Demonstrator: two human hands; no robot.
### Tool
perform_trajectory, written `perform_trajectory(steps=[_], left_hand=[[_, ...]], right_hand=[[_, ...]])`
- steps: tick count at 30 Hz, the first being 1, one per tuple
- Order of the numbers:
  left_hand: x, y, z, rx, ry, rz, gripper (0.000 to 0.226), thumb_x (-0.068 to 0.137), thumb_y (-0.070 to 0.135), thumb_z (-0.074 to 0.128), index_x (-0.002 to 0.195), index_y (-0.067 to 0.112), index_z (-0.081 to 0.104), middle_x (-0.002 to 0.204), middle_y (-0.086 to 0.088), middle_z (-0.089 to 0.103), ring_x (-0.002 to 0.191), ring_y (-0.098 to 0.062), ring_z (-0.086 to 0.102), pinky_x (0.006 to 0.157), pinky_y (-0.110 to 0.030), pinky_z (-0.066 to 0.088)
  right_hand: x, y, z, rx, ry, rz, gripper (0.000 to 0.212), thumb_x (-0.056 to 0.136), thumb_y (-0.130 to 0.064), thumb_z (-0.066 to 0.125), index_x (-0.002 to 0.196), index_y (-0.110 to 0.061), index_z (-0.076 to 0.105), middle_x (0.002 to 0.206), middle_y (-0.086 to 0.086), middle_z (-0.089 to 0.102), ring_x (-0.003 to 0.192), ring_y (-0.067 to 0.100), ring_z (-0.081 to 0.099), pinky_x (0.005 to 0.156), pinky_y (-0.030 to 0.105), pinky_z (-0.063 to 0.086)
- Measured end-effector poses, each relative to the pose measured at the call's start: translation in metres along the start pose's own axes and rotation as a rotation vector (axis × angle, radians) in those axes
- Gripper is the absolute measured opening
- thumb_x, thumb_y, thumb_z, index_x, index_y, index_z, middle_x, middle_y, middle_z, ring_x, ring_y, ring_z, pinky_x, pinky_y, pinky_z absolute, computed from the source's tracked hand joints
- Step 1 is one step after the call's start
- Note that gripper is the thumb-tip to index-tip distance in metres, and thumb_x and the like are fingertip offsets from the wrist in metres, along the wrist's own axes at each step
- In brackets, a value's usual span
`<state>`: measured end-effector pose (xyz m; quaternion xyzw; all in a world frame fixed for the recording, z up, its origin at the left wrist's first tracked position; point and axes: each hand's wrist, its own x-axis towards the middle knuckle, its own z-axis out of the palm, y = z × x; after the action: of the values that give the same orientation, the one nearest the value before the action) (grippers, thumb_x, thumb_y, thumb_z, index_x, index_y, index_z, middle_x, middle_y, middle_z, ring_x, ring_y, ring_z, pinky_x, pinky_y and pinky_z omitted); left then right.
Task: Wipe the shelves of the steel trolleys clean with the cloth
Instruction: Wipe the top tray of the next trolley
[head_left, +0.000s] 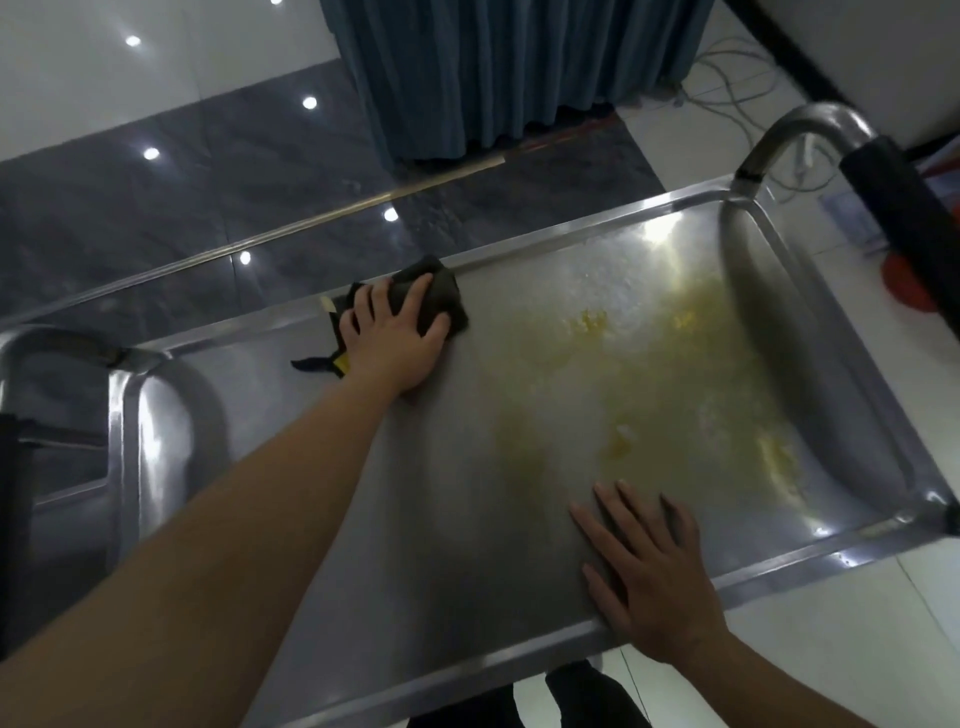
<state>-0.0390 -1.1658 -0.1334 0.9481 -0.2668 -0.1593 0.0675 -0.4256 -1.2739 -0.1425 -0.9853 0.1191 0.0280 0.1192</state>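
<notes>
The steel trolley's top shelf (467, 519) fills the view, a shallow tray with raised rims. Yellowish smears and crumbs (649, 374) cover its right half. My left hand (395, 338) presses flat on a dark cloth (441, 291) at the shelf's far rim, fingers spread over it; part of the cloth with a yellow tag sticks out to the left of my hand. My right hand (649, 566) lies flat on the shelf by the near rim, fingers straight, holding nothing.
A curved steel handle with a black grip (810, 130) rises at the trolley's right end, and another steel frame loop (62, 343) at its left end. Beyond lie glossy floor tiles, a blue curtain (493, 73), loose cables (737, 88) and a red object (904, 286) on the floor.
</notes>
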Motion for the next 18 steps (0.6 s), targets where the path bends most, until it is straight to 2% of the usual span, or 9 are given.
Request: perform_trajectory(steps=[3, 8, 14, 16, 18], left_hand=[[-0.003, 0.002, 0.003, 0.010, 0.030, 0.032, 0.066, 0.086, 0.073, 0.019, 0.148, 0.050, 0.011, 0.160, -0.001, 0.008, 0.147, -0.030, 0.001, 0.116, -0.054, 0.002], [-0.034, 0.006, 0.005, 0.012, -0.064, 0.058, 0.064, 0.089, 0.071, 0.023, 0.149, 0.052, 0.010, 0.161, -0.004, 0.010, 0.148, -0.027, -0.001, 0.117, -0.052, 0.003], [-0.172, 0.026, 0.048, -0.004, -0.075, 0.095, 0.063, 0.086, 0.074, 0.017, 0.146, 0.056, 0.007, 0.160, 0.001, 0.012, 0.147, -0.019, -0.005, 0.116, -0.048, 0.002], [-0.229, 0.038, 0.067, 0.021, -0.093, 0.075, 0.063, 0.087, 0.074, 0.020, 0.146, 0.058, 0.006, 0.160, 0.000, 0.018, 0.148, -0.023, 0.000, 0.117, -0.048, 0.006], [-0.280, 0.059, 0.082, 0.031, -0.142, 0.064, 0.064, 0.086, 0.073, 0.030, 0.146, 0.059, 0.013, 0.156, 0.001, 0.029, 0.147, -0.026, 0.016, 0.116, -0.048, 0.017]], right_hand=[[0.000, -0.001, 0.000, 0.002, 0.012, -0.010, 0.061, 0.091, -0.049, 0.048, 0.147, -0.028, 0.043, 0.157, 0.003, 0.036, 0.145, 0.026, 0.031, 0.110, 0.061, 0.026], [0.000, -0.003, -0.005, 0.015, 0.023, 0.000, 0.059, 0.090, -0.048, 0.049, 0.145, -0.028, 0.047, 0.154, 0.003, 0.040, 0.143, 0.026, 0.034, 0.109, 0.060, 0.028], [0.000, -0.004, -0.006, 0.071, -0.023, 0.026, 0.062, 0.088, -0.051, 0.048, 0.145, -0.030, 0.044, 0.153, 0.002, 0.042, 0.142, 0.025, 0.035, 0.108, 0.059, 0.029], [0.000, -0.004, -0.009, 0.092, -0.057, 0.027, 0.061, 0.086, -0.052, 0.049, 0.144, -0.032, 0.046, 0.152, 0.001, 0.043, 0.141, 0.025, 0.035, 0.109, 0.057, 0.027], [0.001, -0.004, -0.013, 0.111, -0.106, 0.036, 0.061, 0.085, -0.051, 0.049, 0.144, -0.034, 0.046, 0.153, -0.001, 0.042, 0.142, 0.024, 0.033, 0.110, 0.054, 0.021]])
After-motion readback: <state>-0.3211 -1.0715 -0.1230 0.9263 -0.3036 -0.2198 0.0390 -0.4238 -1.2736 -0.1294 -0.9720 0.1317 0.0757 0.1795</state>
